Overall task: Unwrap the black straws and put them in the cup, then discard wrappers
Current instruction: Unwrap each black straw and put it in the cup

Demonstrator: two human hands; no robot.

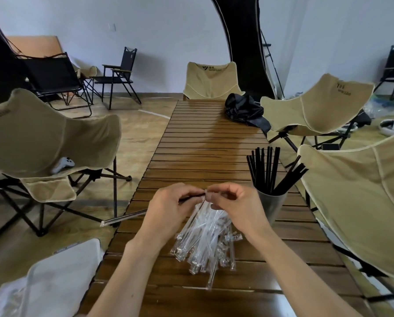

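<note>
My left hand (168,207) grips a black straw (190,198) still partly inside its clear wrapper, whose far end sticks out left past the table edge. My right hand (235,202) pinches the wrapper's torn tip at the straw's right end. Both hands hover over a pile of clear empty wrappers (205,243) on the wooden slat table (209,143). A grey cup (271,207) to the right of my right hand holds several unwrapped black straws (267,170) standing upright.
Beige folding chairs stand at the left (42,138), far end (211,80) and right (356,197) of the table. A black bag (246,110) lies at the far right of the table. A white bag (54,282) sits low at my left.
</note>
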